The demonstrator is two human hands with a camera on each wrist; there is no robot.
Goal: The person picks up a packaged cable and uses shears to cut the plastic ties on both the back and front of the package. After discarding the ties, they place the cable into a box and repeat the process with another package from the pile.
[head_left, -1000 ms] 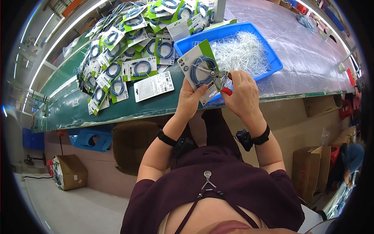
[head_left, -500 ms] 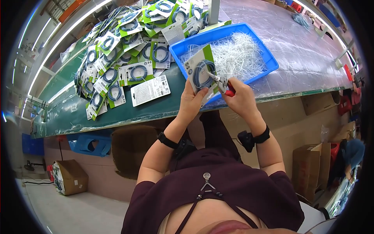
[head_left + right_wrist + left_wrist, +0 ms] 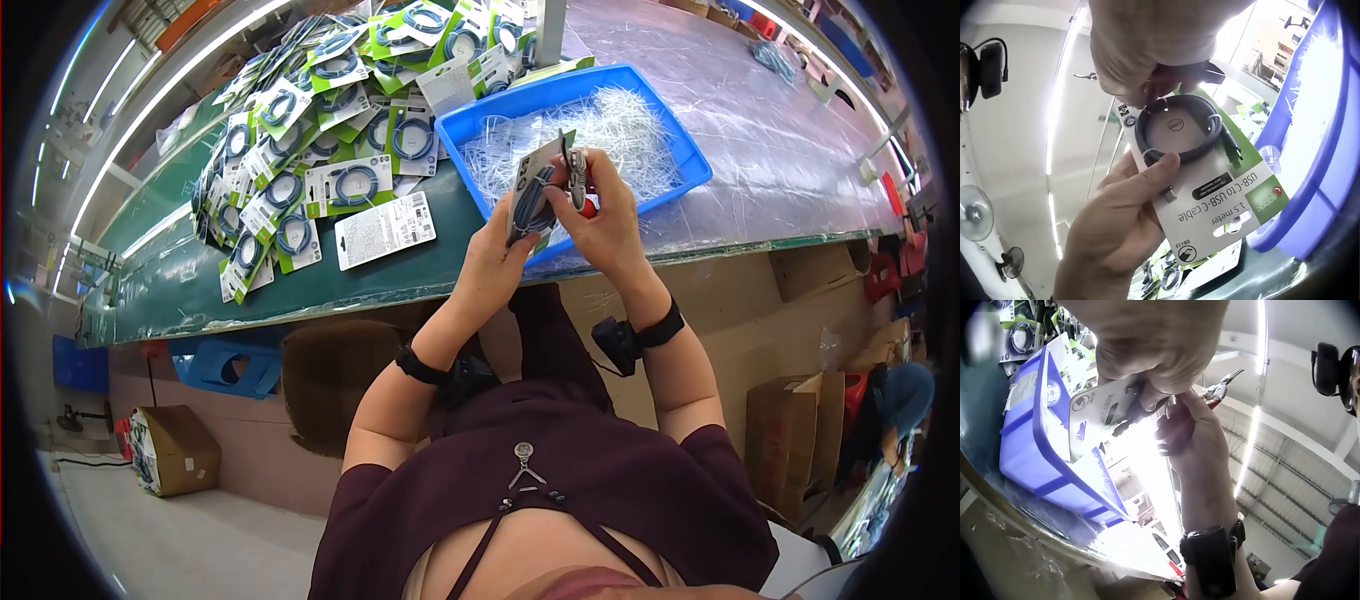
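My left hand grips a printed packaging card by its edge, the thumb lying over the coil. On the card a grey-blue USB-C cable is coiled, with white ties around it. In my right hand are red-handled pliers, held in the palm with the metal jaws pointing away. The right fingertips touch the card beside the coil in the right wrist view. Seen from the head, the card stands steeply tilted above the near side of a blue bin.
White plastic strips fill much of the bin. A large pile of carded cables covers the left of the table, with one card lying face down near the front. A metal post rises behind the bin.
The pliers' jaws have swung away from the coil and now point up. My right fingers have moved in to the card, and the card has turned more edge-on to the head view.
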